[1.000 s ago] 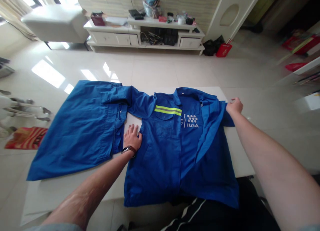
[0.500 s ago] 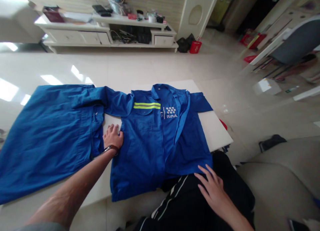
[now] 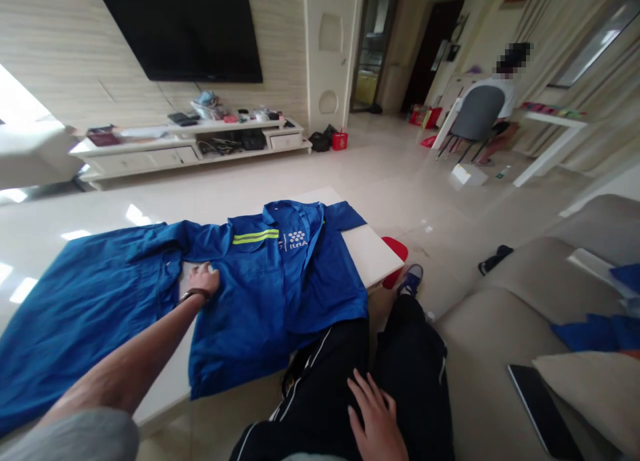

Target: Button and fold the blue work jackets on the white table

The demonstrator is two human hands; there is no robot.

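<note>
A blue jacket point(image 3: 240, 294) with a yellow-green reflective stripe and white lettering inside lies spread on a white table point(image 3: 375, 251), its front partly open. Left of it is another large blue garment point(image 3: 95, 294). My left hand point(image 3: 203, 280), with a watch or band at the wrist, rests at the jacket's left edge, in the gap between the garments, fingers apart and holding nothing. My right hand point(image 3: 373, 411) lies over my dark trousers near the bottom of the view, its fingers spread and nothing in it.
Beyond the table stand a white TV cabinet point(image 3: 140, 158) and a wall television point(image 3: 185, 31). A red stool point(image 3: 395, 248) is by the table's right corner. A beige sofa point(image 3: 490, 341) is at right, with a tablet-like device point(image 3: 543, 414). A person point(image 3: 500, 91) sits far back.
The view has tilted up and swung right, bringing the television and seated person into sight. My right hand has moved from near the jacket's hem to over my trousers. My left hand stays beside the jacket.
</note>
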